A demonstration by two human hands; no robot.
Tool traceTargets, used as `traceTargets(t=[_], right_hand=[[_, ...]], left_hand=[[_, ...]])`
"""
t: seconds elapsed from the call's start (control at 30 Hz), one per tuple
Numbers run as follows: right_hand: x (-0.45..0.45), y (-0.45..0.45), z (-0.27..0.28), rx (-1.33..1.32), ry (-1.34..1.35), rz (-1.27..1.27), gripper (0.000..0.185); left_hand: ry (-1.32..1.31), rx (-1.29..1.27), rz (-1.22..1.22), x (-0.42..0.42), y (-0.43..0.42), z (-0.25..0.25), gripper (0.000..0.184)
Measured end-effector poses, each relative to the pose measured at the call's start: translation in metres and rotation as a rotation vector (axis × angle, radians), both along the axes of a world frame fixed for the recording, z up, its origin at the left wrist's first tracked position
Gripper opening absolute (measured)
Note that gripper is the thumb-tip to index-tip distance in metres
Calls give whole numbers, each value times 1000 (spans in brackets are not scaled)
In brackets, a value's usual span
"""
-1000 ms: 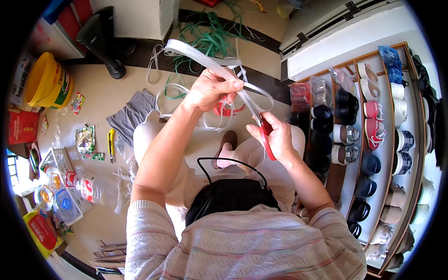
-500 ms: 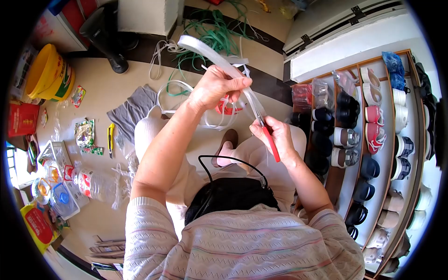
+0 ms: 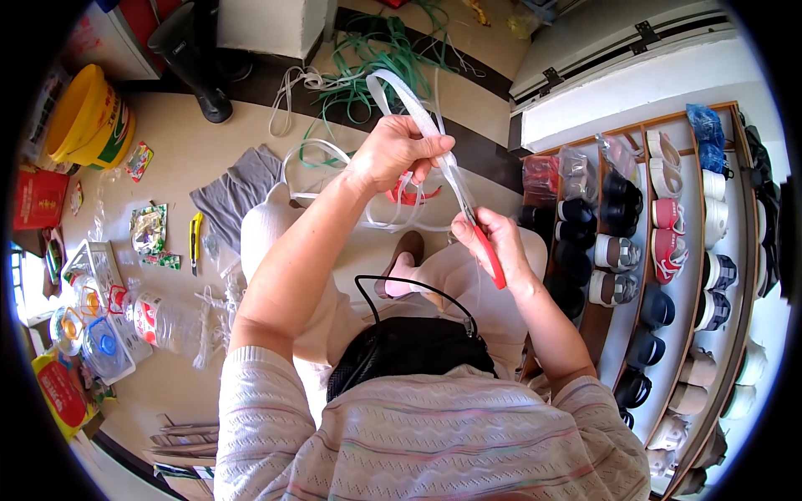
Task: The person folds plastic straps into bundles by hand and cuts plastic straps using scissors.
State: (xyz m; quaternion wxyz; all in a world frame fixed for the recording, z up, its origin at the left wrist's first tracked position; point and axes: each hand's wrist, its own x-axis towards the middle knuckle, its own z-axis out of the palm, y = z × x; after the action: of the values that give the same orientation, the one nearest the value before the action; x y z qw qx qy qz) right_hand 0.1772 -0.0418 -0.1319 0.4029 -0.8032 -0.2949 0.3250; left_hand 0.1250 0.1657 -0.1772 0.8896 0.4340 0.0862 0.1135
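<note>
A pale beige short-sleeved knit top [image 3: 434, 442] covers the torso, patterned with rows of small openwork zigzags and thin stripes in muted pink and blue-grey. Its loose sleeves [image 3: 267, 388] end near the elbows, the left one with a ribbed edge. The left hand [image 3: 401, 156] and right hand [image 3: 496, 246] are bare. Below are plain, light cream trousers [image 3: 322, 313], a pink sock [image 3: 403, 275] and a brown shoe [image 3: 410, 244]. At the waist sits a black mesh-textured bag [image 3: 409, 346] with a thin, looped black cable [image 3: 367, 301].
</note>
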Motion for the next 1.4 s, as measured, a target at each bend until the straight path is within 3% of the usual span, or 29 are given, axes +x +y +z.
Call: traceTargets(t=[0.3,0.8,1.4], right_hand=[[11,-8,-17,92,-161,96,26],[5,-6,-13,-14,-61,22,27],[4,5,-13,37,20,-10,27]], left_hand=[[25,5,-23,0,-2,0,15],[56,-21,32,2,5,1,22],[43,-70,76,4,-10,-4,22]])
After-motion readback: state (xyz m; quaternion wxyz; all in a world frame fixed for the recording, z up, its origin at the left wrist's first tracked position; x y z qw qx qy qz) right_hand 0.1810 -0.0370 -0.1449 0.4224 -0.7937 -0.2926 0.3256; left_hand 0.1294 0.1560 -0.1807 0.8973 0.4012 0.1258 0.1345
